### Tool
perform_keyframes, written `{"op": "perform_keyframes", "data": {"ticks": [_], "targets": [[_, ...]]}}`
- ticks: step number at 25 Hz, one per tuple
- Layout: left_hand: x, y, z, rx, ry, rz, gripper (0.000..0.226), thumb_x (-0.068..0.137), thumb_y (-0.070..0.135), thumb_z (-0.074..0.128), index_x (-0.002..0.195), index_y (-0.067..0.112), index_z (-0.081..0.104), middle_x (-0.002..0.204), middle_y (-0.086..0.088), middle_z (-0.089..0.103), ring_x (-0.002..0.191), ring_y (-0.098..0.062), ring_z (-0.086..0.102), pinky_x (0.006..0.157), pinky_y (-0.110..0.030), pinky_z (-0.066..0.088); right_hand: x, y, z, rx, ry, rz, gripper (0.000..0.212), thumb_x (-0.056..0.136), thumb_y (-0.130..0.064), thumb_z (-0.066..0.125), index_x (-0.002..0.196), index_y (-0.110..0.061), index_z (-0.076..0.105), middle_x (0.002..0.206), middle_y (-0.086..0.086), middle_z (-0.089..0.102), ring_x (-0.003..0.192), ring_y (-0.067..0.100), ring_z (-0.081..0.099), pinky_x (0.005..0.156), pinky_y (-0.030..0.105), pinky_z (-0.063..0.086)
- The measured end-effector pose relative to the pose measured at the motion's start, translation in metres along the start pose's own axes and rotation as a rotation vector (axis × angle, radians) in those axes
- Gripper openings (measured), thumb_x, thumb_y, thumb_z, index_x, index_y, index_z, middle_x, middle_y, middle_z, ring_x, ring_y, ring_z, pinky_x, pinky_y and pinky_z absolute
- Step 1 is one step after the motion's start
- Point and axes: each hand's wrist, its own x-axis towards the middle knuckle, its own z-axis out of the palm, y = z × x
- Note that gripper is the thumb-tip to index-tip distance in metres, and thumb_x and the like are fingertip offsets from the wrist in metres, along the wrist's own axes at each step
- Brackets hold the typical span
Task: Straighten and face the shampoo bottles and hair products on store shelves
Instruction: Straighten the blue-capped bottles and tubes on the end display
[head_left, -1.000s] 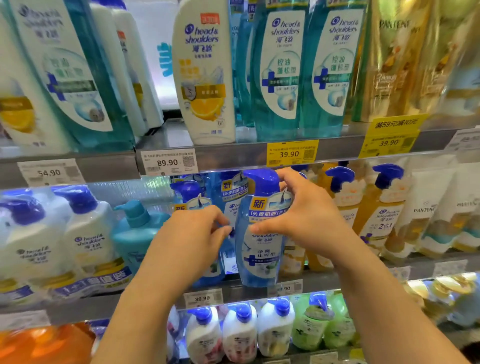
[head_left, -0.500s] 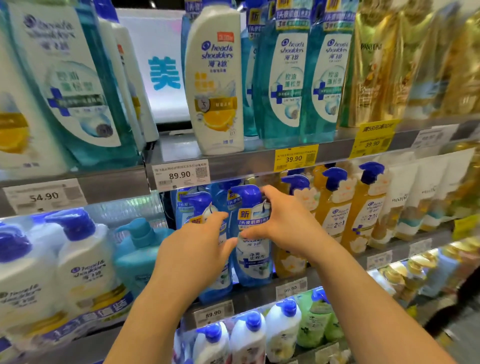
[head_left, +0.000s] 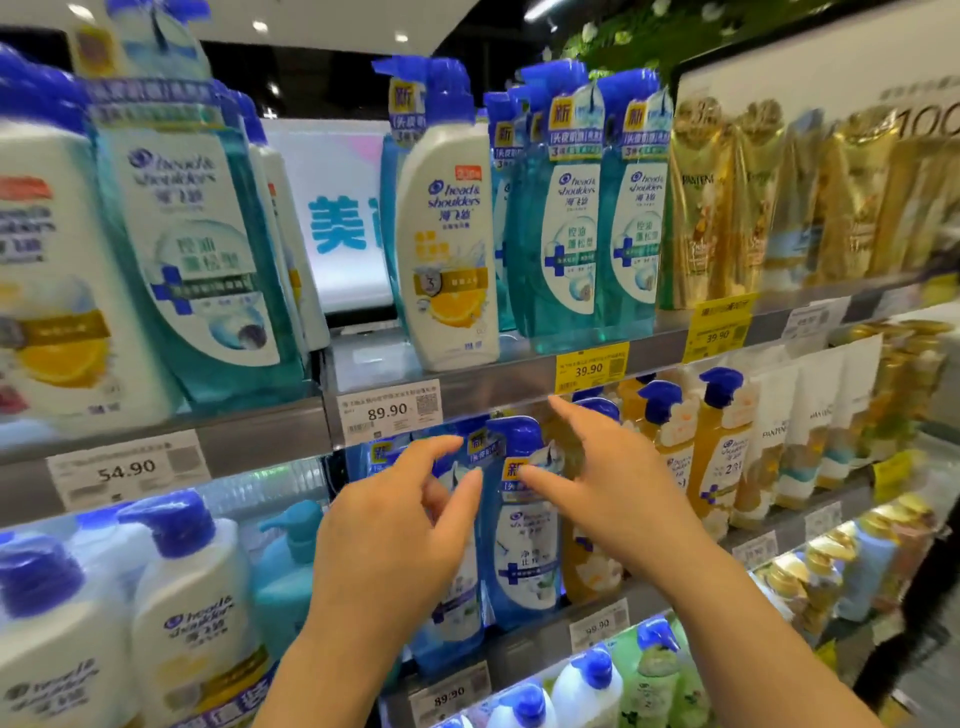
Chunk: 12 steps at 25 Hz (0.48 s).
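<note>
A blue Head & Shoulders pump bottle (head_left: 524, 540) stands upright at the front edge of the middle shelf (head_left: 597, 605), its white label facing outward and its blue pump head pointing left. Just to its left stands a second blue pump bottle (head_left: 449, 613), largely hidden, apparently the same product. To its right stand amber pump bottles (head_left: 719, 457) with blue pumps, upright in a row.

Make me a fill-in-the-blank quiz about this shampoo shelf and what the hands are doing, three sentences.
1. Both hands, left hand and right hand, have their fingers ____, gripping nothing.
2. The white lemon bottle stands above a tag reading ____.
3. The blue pump bottle between the hands stands ____.

Missing: open; 89.90; upright
</note>
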Motion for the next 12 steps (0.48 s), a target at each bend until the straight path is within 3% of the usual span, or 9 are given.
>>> {"op": "perform_keyframes", "data": {"ticks": [2,4,5,7,10,12], "targets": [[0.016,-0.001,-0.025,-0.079,0.233,0.012,0.020,0.085,0.036,0.071,0.103,0.029,0.066,0.064,0.017,0.059,0.062,-0.005,0.059,0.057,-0.016,0.047,0.009,-0.023,-0.023,0.075,0.209,-0.098,0.053,0.087,-0.047,0.070,0.135,-0.026,0.061,0.125,-0.009,0.069,0.085,-0.013,0.056,0.076,0.004,0.043],[0.038,-0.002,-0.053,-0.065,0.433,0.058,0.022,0.085,0.030,0.073,0.104,0.024,0.064,0.078,0.013,0.060,0.068,-0.006,0.057,0.062,-0.017,0.047,0.025,-0.048,-0.049,0.195,0.362,-0.171,0.040,0.086,-0.045,0.070,0.120,-0.025,0.070,0.109,-0.012,0.071,0.065,-0.005,0.058,0.066,0.011,0.051],[0.051,-0.002,-0.068,-0.021,0.515,0.095,0.025,0.085,0.027,0.073,0.106,0.019,0.064,0.085,0.007,0.060,0.069,-0.005,0.055,0.066,-0.019,0.046,0.037,-0.063,-0.062,0.227,0.408,-0.204,0.039,0.086,-0.042,0.072,0.120,-0.022,0.069,0.110,-0.010,0.070,0.064,-0.001,0.059,0.069,0.021,0.056],[0.075,-0.001,-0.097,0.063,0.612,0.143,0.034,0.086,0.026,0.072,0.114,0.012,0.060,0.102,-0.003,0.057,0.069,-0.002,0.054,0.070,-0.015,0.043,0.066,-0.090,-0.080,0.213,0.444,-0.255,0.047,0.088,-0.038,0.074,0.129,-0.016,0.063,0.121,-0.001,0.067,0.082,0.013,0.065,0.082,0.041,0.058],[0.110,0.004,-0.132,0.147,0.664,0.100,0.059,0.085,0.031,0.071,0.133,0.006,0.047,0.125,-0.014,0.050,0.072,0.004,0.057,0.075,-0.001,0.037,0.109,-0.126,-0.096,0.171,0.396,-0.265,0.069,0.090,-0.043,0.071,0.147,-0.014,0.045,0.139,0.007,0.058,0.102,0.031,0.069,0.095,0.044,0.052],[0.129,0.006,-0.143,0.184,0.604,-0.014,0.078,0.085,0.040,0.069,0.145,0.007,0.032,0.138,-0.016,0.045,0.098,-0.007,0.061,0.082,-0.012,0.041,0.135,-0.140,-0.102,0.144,0.303,-0.202,0.085,0.090,-0.050,0.068,0.155,-0.013,0.029,0.146,0.011,0.053,0.106,0.035,0.068,0.095,0.045,0.052]]}}
